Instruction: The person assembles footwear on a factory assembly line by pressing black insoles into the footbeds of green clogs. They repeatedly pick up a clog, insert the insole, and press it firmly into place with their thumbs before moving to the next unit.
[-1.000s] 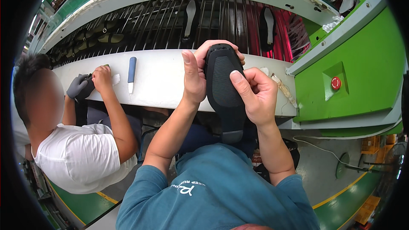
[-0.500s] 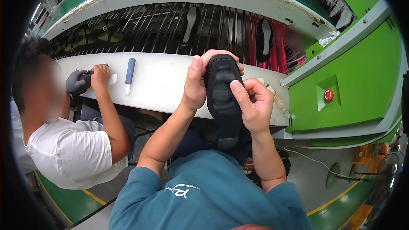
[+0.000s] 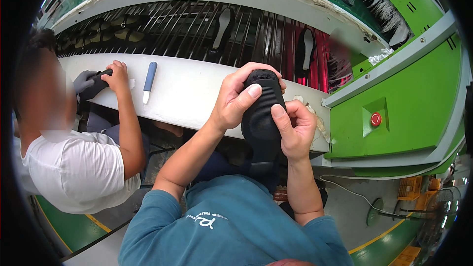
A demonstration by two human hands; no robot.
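Observation:
A black shoe (image 3: 260, 125) is held sole up in front of me, its ribbed tread facing me and its long axis running away from my body. My left hand (image 3: 235, 99) grips the far end, fingers wrapped behind and the thumb pressed on the sole near the rim. Closed on the right edge is my right hand (image 3: 298, 130), its thumb lying on the tread and its fingers curled. The shoe's upper is hidden beneath the sole.
Beyond the white ledge (image 3: 185, 93), a roller conveyor (image 3: 177, 34) carries several shoes. A blue-handled tool (image 3: 150, 76) lies on the ledge. At left, a co-worker (image 3: 81, 167) handles a black shoe (image 3: 97, 84). A green machine (image 3: 409, 118) with a red button (image 3: 376, 118) stands at right.
My left thumb has come down from beside the shoe onto its sole. My right thumb stays on the tread. The co-worker's hands and shoe have shifted slightly.

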